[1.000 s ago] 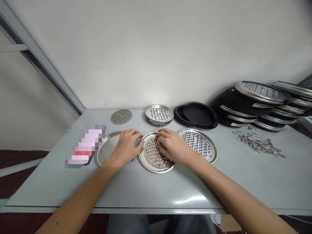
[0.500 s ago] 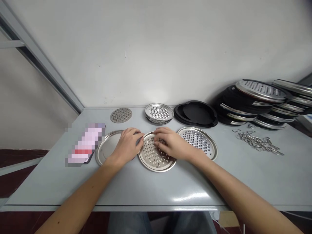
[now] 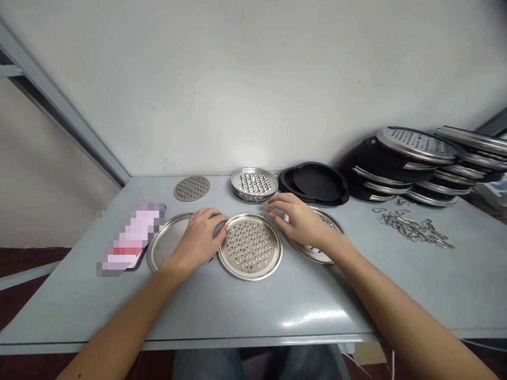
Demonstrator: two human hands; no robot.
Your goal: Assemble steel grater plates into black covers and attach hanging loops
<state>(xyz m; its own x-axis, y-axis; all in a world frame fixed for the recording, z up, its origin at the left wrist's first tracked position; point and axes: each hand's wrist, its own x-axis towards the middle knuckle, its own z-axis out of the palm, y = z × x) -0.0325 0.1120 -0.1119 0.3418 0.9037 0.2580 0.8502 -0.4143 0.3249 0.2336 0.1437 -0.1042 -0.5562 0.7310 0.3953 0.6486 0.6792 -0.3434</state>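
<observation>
My left hand is closed around a small dark grey object that is mostly hidden by the fingers. Beneath that hand lies a plain round metal plate with a raised rim. A round grater plate with a rimmed edge rests flat in the middle, between my two hands. Over another round grater plate, my right hand hovers with its fingers apart and nothing in them. A small dark red bit shows on the table near my left wrist.
A perforated metal disc, stacked grater plates and black round trays line the wall. Tall piles of black-and-metal graters stand right, behind a heap of metal clips. A phone with a blurred screen lies left.
My right hand has moved right, off the middle grater plate to above the right one. My left hand stays over the plain plate with the dark grey object. The view has shifted slightly.
</observation>
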